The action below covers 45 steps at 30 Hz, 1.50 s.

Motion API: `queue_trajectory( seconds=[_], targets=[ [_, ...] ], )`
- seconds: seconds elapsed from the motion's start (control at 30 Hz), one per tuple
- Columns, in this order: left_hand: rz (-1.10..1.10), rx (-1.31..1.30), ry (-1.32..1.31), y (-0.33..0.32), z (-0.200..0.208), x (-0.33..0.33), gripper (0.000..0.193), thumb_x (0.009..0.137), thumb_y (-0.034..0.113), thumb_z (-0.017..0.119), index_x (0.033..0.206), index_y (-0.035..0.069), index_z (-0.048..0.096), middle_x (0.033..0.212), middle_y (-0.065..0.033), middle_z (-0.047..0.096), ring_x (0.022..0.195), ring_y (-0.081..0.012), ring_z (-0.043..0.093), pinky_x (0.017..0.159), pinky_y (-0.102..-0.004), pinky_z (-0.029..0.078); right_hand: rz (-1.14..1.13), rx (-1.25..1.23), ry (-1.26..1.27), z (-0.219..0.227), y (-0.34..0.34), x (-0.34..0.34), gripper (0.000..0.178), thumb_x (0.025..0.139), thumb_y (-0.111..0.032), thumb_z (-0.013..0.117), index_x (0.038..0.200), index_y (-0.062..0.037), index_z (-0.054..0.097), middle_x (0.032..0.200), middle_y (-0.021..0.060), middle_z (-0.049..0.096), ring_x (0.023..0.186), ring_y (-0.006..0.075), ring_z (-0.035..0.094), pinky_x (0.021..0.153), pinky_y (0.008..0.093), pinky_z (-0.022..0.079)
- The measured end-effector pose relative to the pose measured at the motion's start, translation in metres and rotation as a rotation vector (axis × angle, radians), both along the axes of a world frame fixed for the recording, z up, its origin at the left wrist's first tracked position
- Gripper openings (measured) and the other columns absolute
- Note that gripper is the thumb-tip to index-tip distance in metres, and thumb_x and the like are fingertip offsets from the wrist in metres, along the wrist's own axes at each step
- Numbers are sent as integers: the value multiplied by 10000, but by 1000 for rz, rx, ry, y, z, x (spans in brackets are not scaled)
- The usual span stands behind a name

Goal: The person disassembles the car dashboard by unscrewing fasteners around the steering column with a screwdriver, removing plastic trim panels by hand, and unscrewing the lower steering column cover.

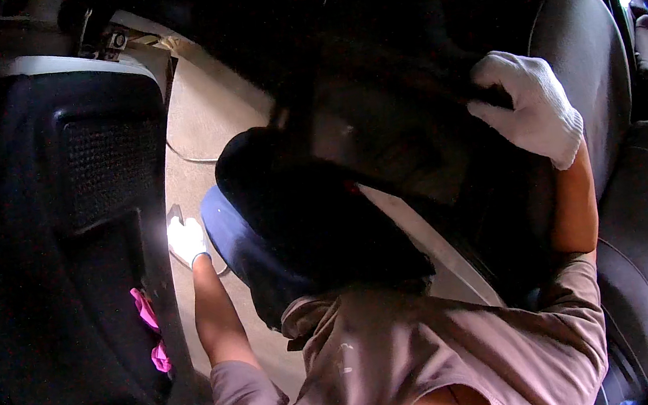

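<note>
A white knitted glove covers my left hand, low between the open car door and my bent leg. Bright light washes out its curled fingers. A small dark thing shows at their tips, too unclear to name. Close by, a thin cable runs over the pale floor, and a piece of cable also shows beside that wrist. My right hand, gloved in white too, is raised inside the dark car beside the grey seat. Its fingers curl toward the thumb around a dark gap; whatever is there is lost in shadow.
Pink cloth sticks out of the door's lower pocket. A door hinge area shows at the upper left. The pale door sill slants past my leg. Another dark seat part lies at my right. The footwell is mostly in darkness.
</note>
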<state>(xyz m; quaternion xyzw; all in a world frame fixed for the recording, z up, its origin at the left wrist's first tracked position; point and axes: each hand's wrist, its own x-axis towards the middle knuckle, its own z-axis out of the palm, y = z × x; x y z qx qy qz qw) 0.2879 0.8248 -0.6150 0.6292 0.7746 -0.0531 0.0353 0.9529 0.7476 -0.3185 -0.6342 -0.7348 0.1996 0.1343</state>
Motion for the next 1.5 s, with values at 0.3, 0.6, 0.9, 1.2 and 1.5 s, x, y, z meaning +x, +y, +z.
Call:
queue_trajectory(
  seconds=[0.3, 0.6, 0.9, 1.2, 1.5],
  targets=[
    [-197, -242, 216, -40, -18, -103, 630, 833, 470, 717, 1250, 3, 646, 1275, -278, 583, 1204, -432, 540, 1042, -519, 433, 26, 22, -62, 13, 7, -6, 225, 803, -100, 790, 971, -5, 675, 915, 163, 680, 839, 339, 701, 748, 385, 583],
    [122, 100, -1038, -6, -43, -36, 403, 1022, 214, 566, 1322, -52, 603, 1316, -154, 642, 1204, -280, 597, 1056, -389, 450, 11, -5, -40, 9, 7, -7, 266, 819, -198, 754, 1022, -51, 666, 935, 162, 686, 886, 371, 683, 761, 444, 559],
    [-760, 298, -1045, 15, 222, 268, 254, 928, 40, 646, 1174, 3, 700, 1196, -139, 699, 1097, -274, 666, 1011, -378, 503, 35, -17, -84, 6, 0, -5, 258, 836, -210, 731, 1032, -59, 656, 946, 148, 676, 897, 366, 675, 774, 446, 554],
    [-1325, 28, -38, 38, 246, 394, 392, 717, 31, 719, 1105, 87, 721, 1094, -156, 707, 1017, -322, 668, 861, -421, 532, 74, -48, -147, 12, -2, -4, 231, 862, -176, 741, 1036, -31, 695, 952, 148, 706, 872, 329, 709, 762, 401, 591],
    [-1344, 27, -184, 44, 231, 393, 361, 732, 0, 660, 1082, 75, 707, 990, -167, 691, 943, -370, 646, 806, -480, 513, 66, -74, -74, 8, -2, 0, 258, 842, -218, 704, 1022, -43, 645, 930, 171, 682, 901, 373, 690, 778, 460, 570]
  ],
)
